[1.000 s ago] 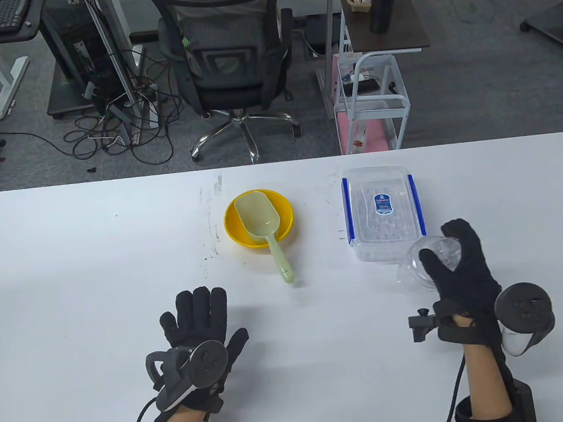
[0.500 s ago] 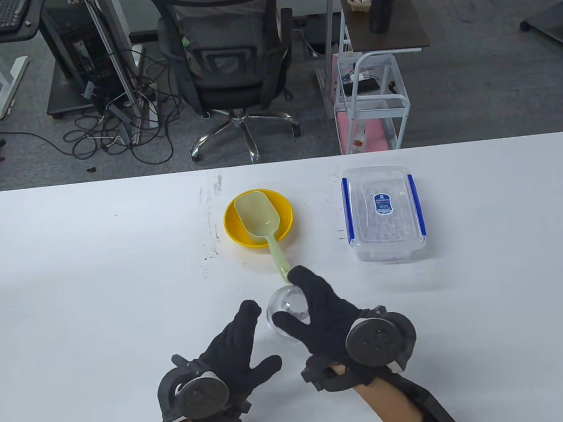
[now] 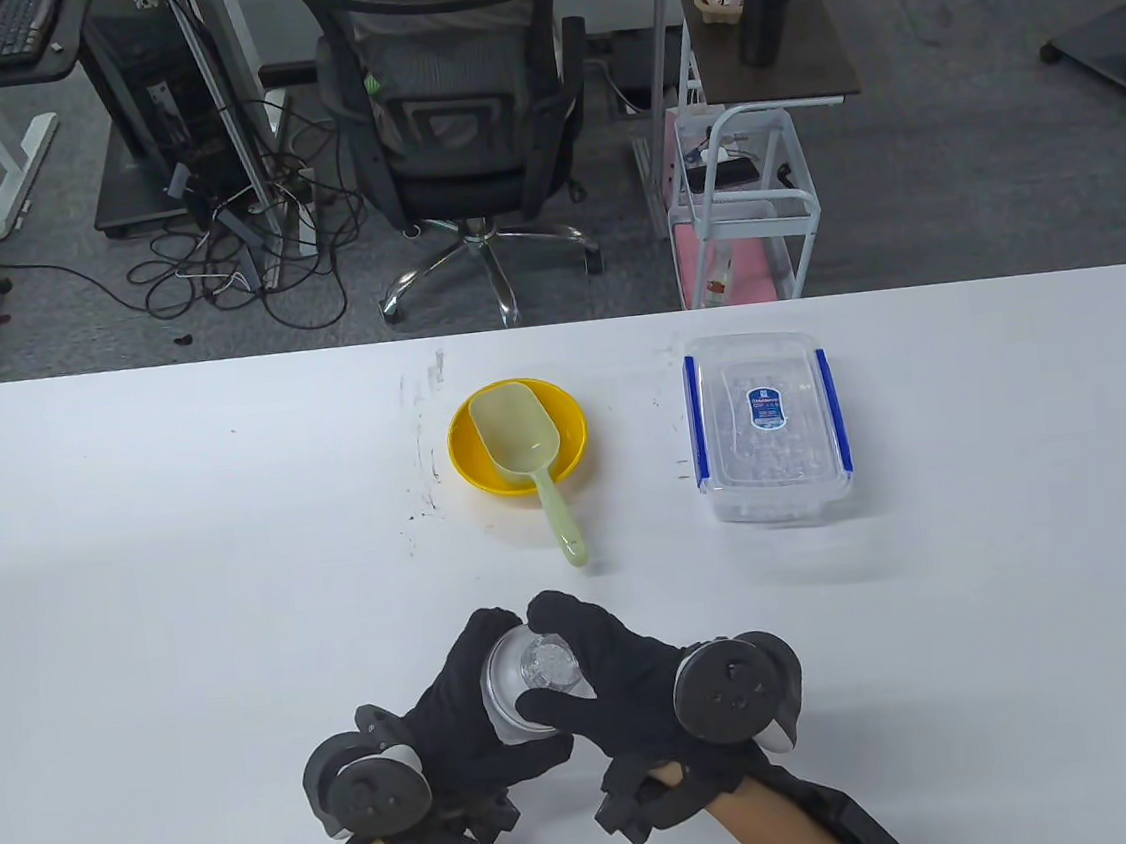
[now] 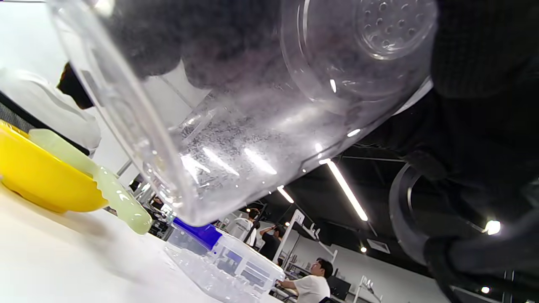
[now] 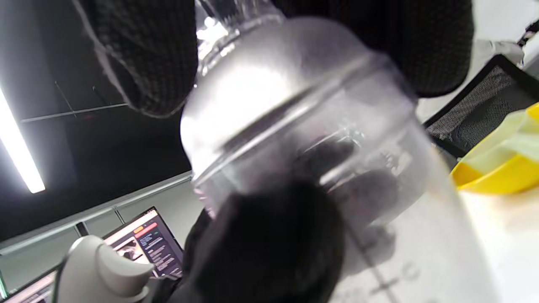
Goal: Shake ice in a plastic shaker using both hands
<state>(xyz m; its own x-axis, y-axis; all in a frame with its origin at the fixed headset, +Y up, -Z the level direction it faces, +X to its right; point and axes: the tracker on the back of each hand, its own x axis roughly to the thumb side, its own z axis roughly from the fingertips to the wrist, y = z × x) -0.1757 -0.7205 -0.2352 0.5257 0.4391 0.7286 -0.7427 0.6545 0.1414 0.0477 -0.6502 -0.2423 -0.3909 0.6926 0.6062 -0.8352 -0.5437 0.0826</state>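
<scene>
A clear plastic shaker (image 3: 535, 681) is held above the table's near middle between both gloved hands. My left hand (image 3: 472, 703) grips its body from the left and below. My right hand (image 3: 591, 685) grips its domed lid end from the right, fingers over the top. The left wrist view shows the shaker's clear wall and strainer holes (image 4: 252, 105) close up, tilted, above the table. The right wrist view shows the domed lid (image 5: 286, 109) under my right fingers (image 5: 143, 59). Ice inside is hard to make out.
A yellow bowl (image 3: 570, 441) holds a pale green scoop (image 3: 526, 456) at the table's middle. A clear lidded box with blue clips (image 3: 767, 426), with ice inside, stands to its right. An office chair (image 3: 456, 121) and a cart stand beyond the far edge.
My right hand carried the shaker from beside the ice box leftward to the near middle. My left hand rose from the table, turned and closed around the shaker's body.
</scene>
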